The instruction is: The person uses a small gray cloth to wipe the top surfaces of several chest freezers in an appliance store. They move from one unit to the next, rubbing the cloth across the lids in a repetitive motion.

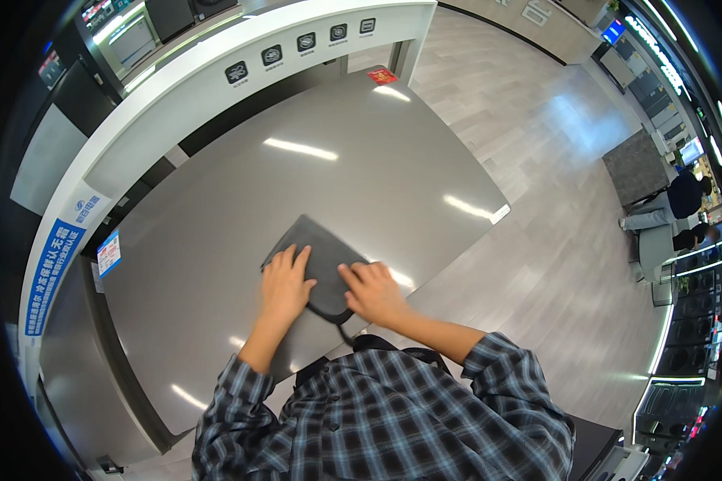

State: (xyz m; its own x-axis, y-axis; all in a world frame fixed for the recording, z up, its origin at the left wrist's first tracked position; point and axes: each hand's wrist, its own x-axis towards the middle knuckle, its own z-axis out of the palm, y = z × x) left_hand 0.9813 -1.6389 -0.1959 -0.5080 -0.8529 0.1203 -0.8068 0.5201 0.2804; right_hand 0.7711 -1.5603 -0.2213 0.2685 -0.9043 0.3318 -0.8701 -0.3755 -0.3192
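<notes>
A dark grey, flat case (327, 255) lies on a broad, glossy grey appliance surface (217, 208). From the case's near end a black strap or cord (344, 333) runs toward my body. My left hand (287, 280) rests on the left part of the case, fingers apart and pointing away from me. On its right part lies my right hand (375, 293), with the fingers slightly bent and spread against the cover. The two hands do not touch each other. Whatever the case may contain is hidden.
A white raised frame (148, 92) with round-cornered icons curves along the far and left sides. A white label (500, 214) sits at the right corner, a red sticker (382, 76) at the far one. Two people (686, 196) are at the far right beside a grey counter (636, 167).
</notes>
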